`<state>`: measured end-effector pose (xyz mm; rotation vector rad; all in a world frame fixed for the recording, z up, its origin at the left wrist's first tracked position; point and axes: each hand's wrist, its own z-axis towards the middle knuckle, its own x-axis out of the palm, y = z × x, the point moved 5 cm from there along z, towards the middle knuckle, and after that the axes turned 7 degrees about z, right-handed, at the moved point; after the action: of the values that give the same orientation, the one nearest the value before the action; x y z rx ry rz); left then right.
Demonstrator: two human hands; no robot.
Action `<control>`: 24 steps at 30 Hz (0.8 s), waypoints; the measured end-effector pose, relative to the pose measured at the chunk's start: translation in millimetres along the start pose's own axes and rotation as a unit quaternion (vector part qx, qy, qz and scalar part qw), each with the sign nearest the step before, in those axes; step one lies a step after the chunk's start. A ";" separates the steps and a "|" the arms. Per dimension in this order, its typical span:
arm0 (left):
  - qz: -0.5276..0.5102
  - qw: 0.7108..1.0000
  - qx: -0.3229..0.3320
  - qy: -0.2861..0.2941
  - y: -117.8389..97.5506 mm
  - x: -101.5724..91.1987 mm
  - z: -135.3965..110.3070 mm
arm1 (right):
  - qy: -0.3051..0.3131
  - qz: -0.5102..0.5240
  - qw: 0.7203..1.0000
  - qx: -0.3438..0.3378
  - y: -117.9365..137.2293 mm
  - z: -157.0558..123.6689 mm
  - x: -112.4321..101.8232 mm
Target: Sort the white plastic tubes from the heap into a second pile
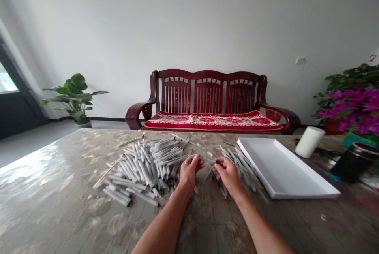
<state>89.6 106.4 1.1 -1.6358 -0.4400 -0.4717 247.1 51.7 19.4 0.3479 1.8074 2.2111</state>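
Note:
Both hands are raised over the table between two heaps of pens. My left hand is closed, thumb against fingers, on a slim translucent pen. My right hand pinches a small dark end in line with that pen; whether it is a cap or the tip I cannot tell. To the left lies a large heap of whitish pens, many with black ends. A smaller heap of greyish pens lies beside my right hand, some of it hidden behind the fingers.
A shallow white tray lies right of the smaller heap. Past it stand a white cylinder, a dark cup and purple flowers. Behind the patterned table is a wooden bench with a red cover.

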 end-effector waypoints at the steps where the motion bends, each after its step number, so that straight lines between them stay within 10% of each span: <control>1: 0.002 1.000 0.000 0.002 -0.3 0.2 -0.3 | 0.006 0.010 1.000 0.008 -0.6 -0.5 0.9; 16: -0.011 1.000 0.006 -0.001 -0.4 -2.3 2.3 | 0.024 -0.120 0.992 -0.007 2.9 2.0 -11.6; 24: -0.064 0.994 0.043 -0.076 -8.5 -13.6 1.7 | -0.147 -0.191 0.966 -0.093 20.5 7.7 -63.5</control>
<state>73.7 108.9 0.7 -1.5728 -0.6734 -0.4184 308.2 32.6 39.9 0.2474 1.3654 1.9216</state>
